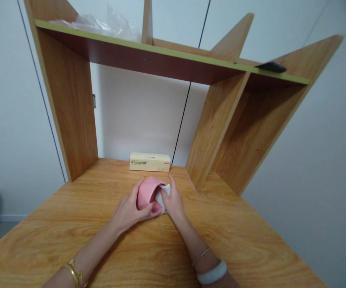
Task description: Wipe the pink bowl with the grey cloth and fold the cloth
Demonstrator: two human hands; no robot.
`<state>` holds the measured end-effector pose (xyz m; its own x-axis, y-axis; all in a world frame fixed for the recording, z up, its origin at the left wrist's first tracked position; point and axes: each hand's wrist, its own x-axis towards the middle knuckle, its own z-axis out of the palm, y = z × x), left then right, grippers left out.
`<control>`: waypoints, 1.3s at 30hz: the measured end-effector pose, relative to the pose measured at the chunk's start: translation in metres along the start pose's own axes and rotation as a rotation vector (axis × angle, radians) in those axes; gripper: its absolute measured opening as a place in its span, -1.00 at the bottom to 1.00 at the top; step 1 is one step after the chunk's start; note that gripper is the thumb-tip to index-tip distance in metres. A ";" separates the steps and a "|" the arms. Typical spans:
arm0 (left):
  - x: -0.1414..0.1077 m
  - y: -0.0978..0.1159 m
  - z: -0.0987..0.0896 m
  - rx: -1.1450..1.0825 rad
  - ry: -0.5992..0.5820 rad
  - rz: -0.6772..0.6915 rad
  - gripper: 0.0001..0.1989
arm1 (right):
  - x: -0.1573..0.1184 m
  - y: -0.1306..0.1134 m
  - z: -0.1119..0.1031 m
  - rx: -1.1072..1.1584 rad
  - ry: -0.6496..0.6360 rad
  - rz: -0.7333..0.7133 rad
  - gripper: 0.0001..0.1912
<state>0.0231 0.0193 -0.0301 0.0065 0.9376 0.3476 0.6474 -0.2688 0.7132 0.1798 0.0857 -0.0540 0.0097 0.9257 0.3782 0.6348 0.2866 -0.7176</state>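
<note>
Near the middle of the wooden desk, my left hand (129, 208) is wrapped round a pink pouch-like case (147, 191), thumb at its lower edge and fingers along its far side. The case's open mouth faces right. At that mouth, my right hand (173, 200) pinches a pale grey, soft-looking piece (160, 197), perhaps a cloth. Part of this piece sits inside the opening; its exact kind cannot be made out. The case rests on or just above the desk top.
A long cream box (150, 162) with printed writing stands behind the hands. Wooden shelving (221, 120) rises from the desk (235, 240). Clear plastic wrapping (107, 26) lies on the upper shelf at left, and a flat black object (271, 67) at right.
</note>
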 end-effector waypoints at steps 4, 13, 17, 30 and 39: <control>0.003 -0.007 0.008 -0.157 0.060 0.002 -0.13 | 0.001 0.007 0.015 0.233 0.075 0.011 -0.49; 0.004 -0.010 0.007 -0.075 0.059 -0.008 -0.23 | -0.001 -0.004 0.004 0.020 0.004 0.025 -0.38; 0.001 -0.001 -0.002 0.069 0.002 -0.022 -0.27 | -0.003 -0.015 -0.014 -0.244 0.028 -0.074 -0.33; 0.006 -0.014 0.009 -0.241 0.069 -0.010 -0.14 | -0.002 0.003 0.011 0.225 0.041 -0.044 -0.49; 0.005 -0.013 0.013 -0.180 0.124 0.008 -0.21 | -0.003 -0.002 0.010 0.135 0.028 0.026 -0.40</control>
<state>0.0241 0.0308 -0.0457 -0.0899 0.9038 0.4183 0.5016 -0.3218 0.8030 0.1710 0.0853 -0.0595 0.0473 0.9267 0.3729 0.5240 0.2948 -0.7990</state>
